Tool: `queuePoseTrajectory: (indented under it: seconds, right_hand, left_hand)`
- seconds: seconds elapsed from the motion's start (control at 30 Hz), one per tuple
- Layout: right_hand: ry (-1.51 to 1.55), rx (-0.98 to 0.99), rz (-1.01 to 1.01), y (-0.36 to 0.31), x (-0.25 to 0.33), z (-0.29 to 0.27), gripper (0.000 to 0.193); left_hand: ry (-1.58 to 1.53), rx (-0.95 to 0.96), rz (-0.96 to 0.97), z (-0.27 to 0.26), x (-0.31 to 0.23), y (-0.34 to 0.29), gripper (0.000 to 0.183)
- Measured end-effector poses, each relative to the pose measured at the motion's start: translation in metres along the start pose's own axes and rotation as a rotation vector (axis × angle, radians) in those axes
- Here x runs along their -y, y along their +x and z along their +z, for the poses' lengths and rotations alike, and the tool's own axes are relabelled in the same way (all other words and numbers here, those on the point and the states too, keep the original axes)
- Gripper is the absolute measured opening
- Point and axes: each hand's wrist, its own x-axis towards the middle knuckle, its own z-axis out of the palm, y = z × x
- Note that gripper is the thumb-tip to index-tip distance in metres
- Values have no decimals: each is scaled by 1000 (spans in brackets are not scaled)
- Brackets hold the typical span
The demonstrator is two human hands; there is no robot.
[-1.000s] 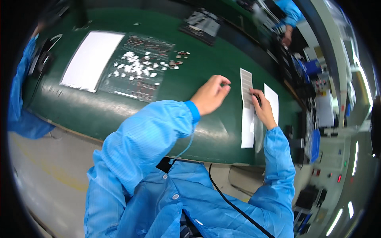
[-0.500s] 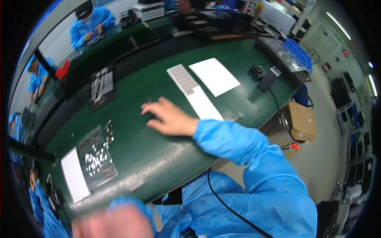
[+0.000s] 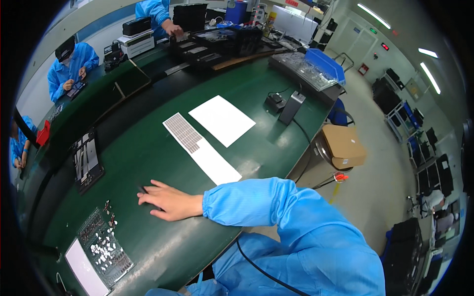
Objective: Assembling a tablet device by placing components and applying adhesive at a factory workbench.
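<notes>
green table (image 3: 148,153): it carries the gridded strip (image 3: 201,149), which lies flat and slanted, and spreads out on every side of it.
blue sleeve (image 3: 247,202): at the near end of the gridded strip; whether the cloth touches it i cannot tell.
white sheet (image 3: 222,121): flat, just right of the gridded strip, with no grid showing on its face.
gridded strip: small grey-brown cells fill its far part, and its near part is bare white. the border between them is stepped, so i judge that roughly half the cells are used, one row only in part, and the rest are left.
clear sheet (image 3: 122,269): well left of the gridded strip and nearer the person, with many small pieces on it.
white card (image 3: 87,270): just beside the clear sheet, on the side away from the gridded strip.
right hand (image 3: 170,202): left of the gridded strip's near end and apart from it, low over the table, fingers loosely bent and a little spread, the fingertips seemingly pinching a dark slim tool.
left hand: not in view; i cannot tell its state.
white pieces (image 3: 104,252): heaped mid-sheet, far left of the gridded strip; too small to tell which are finished.
dark pieces (image 3: 94,225): same side of the gridded strip, around the heap, some strewn off the sheet; probably left to handle.
dark slim tool (image 3: 142,189): left of the gridded strip; its kind is unclear.
</notes>
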Motion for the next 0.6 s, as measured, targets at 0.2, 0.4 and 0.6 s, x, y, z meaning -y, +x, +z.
queuePoseTrajectory:
  seconds: [0.2,0.4,0.6]
  right_hand:
    - [-16,15,2,-6,-2,-2,37]
    - [5,59,28,-3,3,-6,37]
    - [-35,35,14,-8,-2,-3,36]
  left_hand:
    - [-40,47,16,-7,-5,5,42]
    - [-75,92,31,-4,-11,5,43]
    - [-124,134,34,-2,-15,6,44]
